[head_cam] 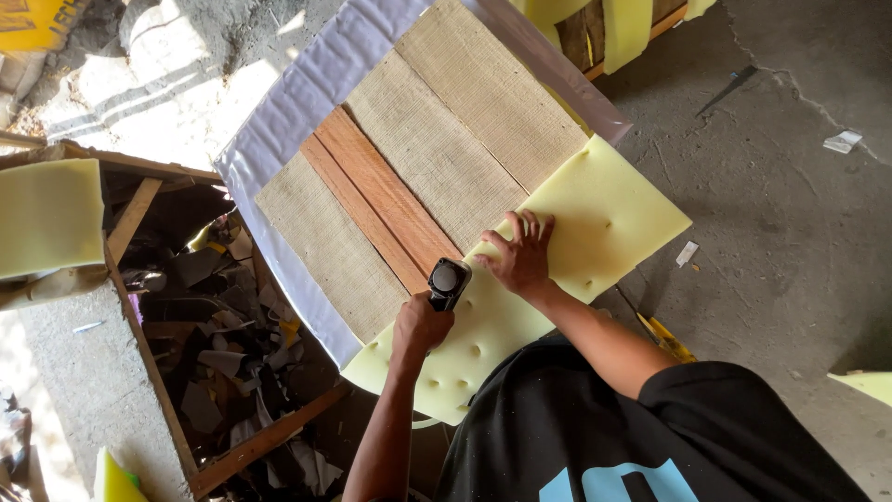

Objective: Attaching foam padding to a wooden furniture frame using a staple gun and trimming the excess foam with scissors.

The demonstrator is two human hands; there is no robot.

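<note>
**Hands on foam edge: left grips tool, right presses flat**

Left hand (420,325) is closed round the grip of a black hand-held fastening tool (448,281), likely a staple gun, though its type cannot be confirmed. The tool's nose points down at the inner edge of the yellow foam sheet (604,214). Right hand (520,258) lies open, fingers spread wide, palm down on the foam just beside the tool. It holds nothing.

Location of work: the foam sheet lies across the near corner of a flat panel (437,158) faced with coarse woven strips. A reddish wooden slat (381,195) shows between the strips. The foam overhangs the panel toward the person and carries a scatter of small dimples. A pale grey sheet (297,102) lies under the panel and shows along its far and left sides.

Assessment of step: the foam appears to be in the course of being fixed to the panel, with the tool set at the foam's edge near the slat. The dimples suggest fixings already driven, though none can be seen directly.

Requirement for the next move: the tool must sit square to the foam over solid backing. The right hand must keep the sheet flat, with its fingers clear of the tool's nose, since the two are close.

Surroundings: a wooden crate (149,372) of dark offcuts stands to the left, with another foam piece (46,214) on it. The concrete floor (771,186) is cracked.
</note>
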